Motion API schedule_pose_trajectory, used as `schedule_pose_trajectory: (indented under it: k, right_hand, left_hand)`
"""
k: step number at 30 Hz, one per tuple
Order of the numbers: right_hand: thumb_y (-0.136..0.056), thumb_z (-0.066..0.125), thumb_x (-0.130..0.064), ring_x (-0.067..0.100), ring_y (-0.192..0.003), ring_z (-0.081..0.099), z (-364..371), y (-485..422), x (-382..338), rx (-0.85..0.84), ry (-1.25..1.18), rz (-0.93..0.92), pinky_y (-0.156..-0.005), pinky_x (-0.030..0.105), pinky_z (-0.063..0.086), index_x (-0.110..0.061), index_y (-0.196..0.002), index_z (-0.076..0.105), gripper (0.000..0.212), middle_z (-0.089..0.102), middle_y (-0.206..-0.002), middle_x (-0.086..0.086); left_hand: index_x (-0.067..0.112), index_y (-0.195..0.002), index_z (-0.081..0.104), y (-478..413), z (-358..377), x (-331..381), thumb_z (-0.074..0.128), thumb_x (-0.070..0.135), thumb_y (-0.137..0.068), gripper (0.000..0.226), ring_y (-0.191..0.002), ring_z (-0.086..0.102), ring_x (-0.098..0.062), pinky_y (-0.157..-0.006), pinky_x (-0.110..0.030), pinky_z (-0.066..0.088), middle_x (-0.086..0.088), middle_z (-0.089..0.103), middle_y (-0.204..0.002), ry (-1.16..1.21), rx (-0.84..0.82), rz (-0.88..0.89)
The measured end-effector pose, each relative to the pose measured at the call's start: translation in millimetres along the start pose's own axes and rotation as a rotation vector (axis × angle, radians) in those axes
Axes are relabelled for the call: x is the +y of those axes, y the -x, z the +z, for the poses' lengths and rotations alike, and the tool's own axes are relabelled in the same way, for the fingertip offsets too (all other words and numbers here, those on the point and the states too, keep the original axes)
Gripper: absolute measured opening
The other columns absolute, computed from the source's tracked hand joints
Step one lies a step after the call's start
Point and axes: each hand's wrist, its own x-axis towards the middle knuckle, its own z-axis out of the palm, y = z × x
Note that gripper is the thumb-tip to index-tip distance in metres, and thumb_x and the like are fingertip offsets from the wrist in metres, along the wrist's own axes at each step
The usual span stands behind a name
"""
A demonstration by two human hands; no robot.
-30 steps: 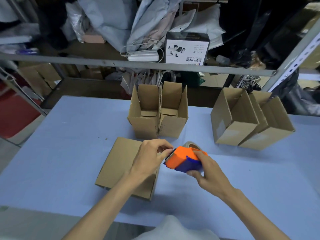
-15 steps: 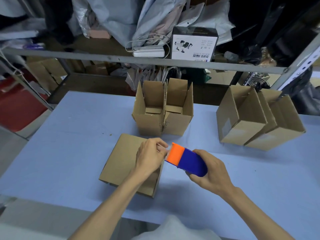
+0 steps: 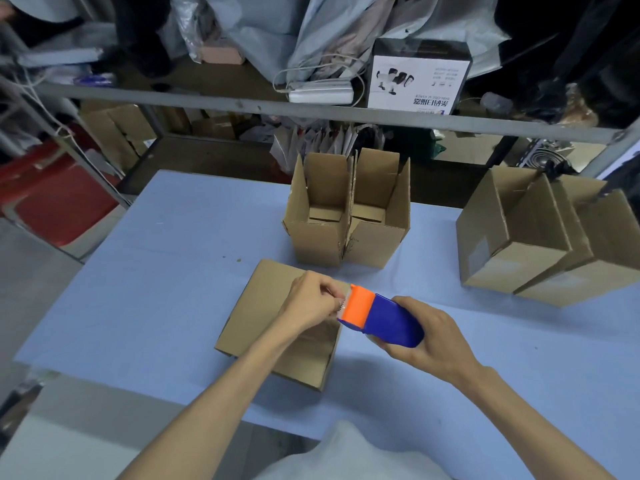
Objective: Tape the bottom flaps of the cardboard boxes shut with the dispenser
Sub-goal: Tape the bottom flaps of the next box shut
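Now | our left grip (image 3: 313,299) pinches the tape end (image 3: 341,300) | right grip (image 3: 436,337) clasps dispenser (image 3: 381,317) | we risk it slipping free or tearing

Printed product box (image 3: 419,77) (lettering upside down) beside power strip (image 3: 320,95) on shelf (image 3: 207,103).

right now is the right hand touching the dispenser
Touching. The head view shows the right hand with its fingers curled round the blue body of the dispenser, no gap.
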Motion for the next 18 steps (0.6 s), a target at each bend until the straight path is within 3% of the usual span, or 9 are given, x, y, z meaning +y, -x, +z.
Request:
schedule_pose_trajectory:
  k: [7, 10, 13, 15, 18]
  right_hand:
    - [-0.073, 0.072, -0.06, 0.007, -0.075, 0.055, 1, 1, 4, -0.084, 0.059, -0.005, -0.063, 0.015, 0.045, -0.029, -0.113, 0.051, 0.054, 0.058, -0.092, -0.017]
    - [-0.072, 0.07, -0.058, 0.004, -0.075, 0.053, -6, 15, 15, -0.128, 0.133, 0.035, -0.065, 0.013, 0.042, -0.027, -0.117, 0.053, 0.057, 0.06, -0.096, -0.016]
    - [-0.068, 0.068, -0.06, 0.005, -0.072, 0.054, -10, 28, 21, -0.135, 0.164, 0.084, -0.064, 0.016, 0.044, -0.026, -0.113, 0.057, 0.057, 0.061, -0.09, -0.017]
    - [-0.064, 0.066, -0.065, 0.009, -0.071, 0.056, -9, 26, 19, -0.167, 0.194, 0.094, -0.063, 0.022, 0.047, -0.027, -0.108, 0.058, 0.059, 0.063, -0.087, -0.015]
    - [-0.058, 0.067, -0.075, 0.008, -0.068, 0.055, -8, 19, 18, -0.143, 0.218, 0.133, -0.06, 0.021, 0.044, -0.033, -0.102, 0.056, 0.061, 0.061, -0.083, -0.018]
  left_hand:
    - [0.02, -0.057, 0.063, -7, 6, -8, 0.062, -0.005, -0.073, 0.03, -0.069, 0.065, -0.02, -0.068, -0.037, 0.058, 0.002, 0.064, -0.064, -0.073, 0.007, 0.006]
    - [0.016, -0.058, 0.067, -15, -6, -20, 0.065, 0.0, -0.072, 0.022, -0.068, 0.064, -0.016, -0.069, -0.03, 0.054, 0.0, 0.068, -0.066, -0.143, 0.056, -0.041]
    - [0.018, -0.055, 0.067, -20, -24, -34, 0.067, 0.002, -0.072, 0.024, -0.053, 0.06, -0.005, -0.064, -0.025, 0.053, 0.005, 0.066, -0.055, -0.161, -0.033, -0.085]
    - [0.02, -0.055, 0.065, -20, -22, -41, 0.068, 0.006, -0.074, 0.024, -0.047, 0.057, -0.005, -0.065, -0.028, 0.054, 0.006, 0.064, -0.049, -0.184, -0.055, -0.091]
    - [0.02, -0.057, 0.067, -19, -14, -42, 0.069, 0.011, -0.074, 0.019, -0.05, 0.058, -0.008, -0.067, -0.033, 0.057, 0.003, 0.067, -0.054, -0.151, -0.045, -0.101]
